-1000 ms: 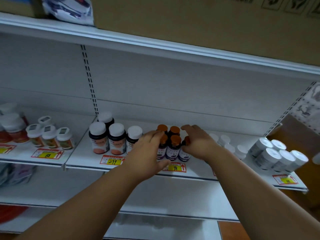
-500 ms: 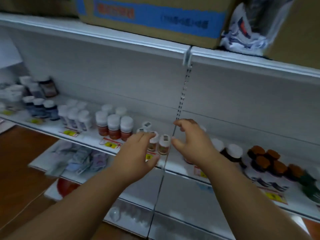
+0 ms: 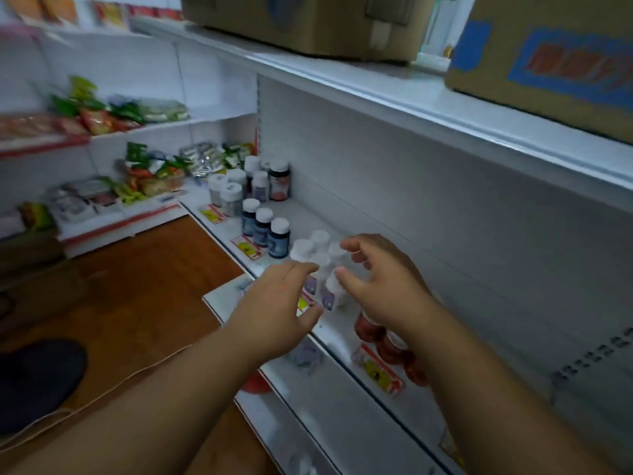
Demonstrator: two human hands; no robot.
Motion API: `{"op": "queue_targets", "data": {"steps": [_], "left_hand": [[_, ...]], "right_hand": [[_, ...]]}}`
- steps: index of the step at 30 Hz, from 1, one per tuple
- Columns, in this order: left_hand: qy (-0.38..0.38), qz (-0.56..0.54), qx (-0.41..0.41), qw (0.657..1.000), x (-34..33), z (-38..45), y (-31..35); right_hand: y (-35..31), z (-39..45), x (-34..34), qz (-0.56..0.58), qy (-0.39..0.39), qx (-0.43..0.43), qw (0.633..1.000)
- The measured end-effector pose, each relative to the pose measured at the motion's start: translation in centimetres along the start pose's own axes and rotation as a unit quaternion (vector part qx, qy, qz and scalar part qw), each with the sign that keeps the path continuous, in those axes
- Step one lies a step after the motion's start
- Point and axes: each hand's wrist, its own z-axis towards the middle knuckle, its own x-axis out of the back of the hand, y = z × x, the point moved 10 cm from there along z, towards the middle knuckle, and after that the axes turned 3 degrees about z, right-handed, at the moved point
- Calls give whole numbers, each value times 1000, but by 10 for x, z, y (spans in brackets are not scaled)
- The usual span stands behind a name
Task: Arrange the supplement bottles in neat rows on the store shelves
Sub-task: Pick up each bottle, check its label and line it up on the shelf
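Observation:
A cluster of small white-capped bottles (image 3: 317,262) stands near the front of the white shelf (image 3: 346,337). My left hand (image 3: 274,306) hovers at the cluster's near side with fingers extended, fingertips close to the caps. My right hand (image 3: 380,282) is at the cluster's right, fingers spread and slightly bent, thumb by a front bottle; whether it touches is blurred. Three dark blue bottles (image 3: 263,228) stand in a row further left. Red-brown bottles (image 3: 387,341) sit partly hidden under my right wrist.
More bottles (image 3: 250,186) stand at the shelf's far left end. Cardboard boxes (image 3: 308,22) sit on the top shelf. Snack packets (image 3: 150,173) fill the side shelving. Below lie a lower shelf (image 3: 308,399), a wooden floor and a dark object (image 3: 37,378).
The view has swung left along the shelf. Both hands have left the orange-capped bottles and passed other groups, and now sit around the small white-capped cluster.

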Motion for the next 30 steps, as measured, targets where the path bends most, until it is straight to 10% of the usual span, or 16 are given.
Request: {"op": "queue_targets", "data": {"steps": [16, 24, 30], "left_hand": [[-2, -14, -2, 1000, 43, 150, -270], [-54, -61, -33, 996, 33, 190, -320], [-46, -90, -38, 994, 25, 202, -331]], "right_hand": [[-25, 299, -177, -65, -10, -36, 997], [46, 379, -266, -230, -182, -138, 946], [46, 389, -253, -283, -66, -111, 950]]}}
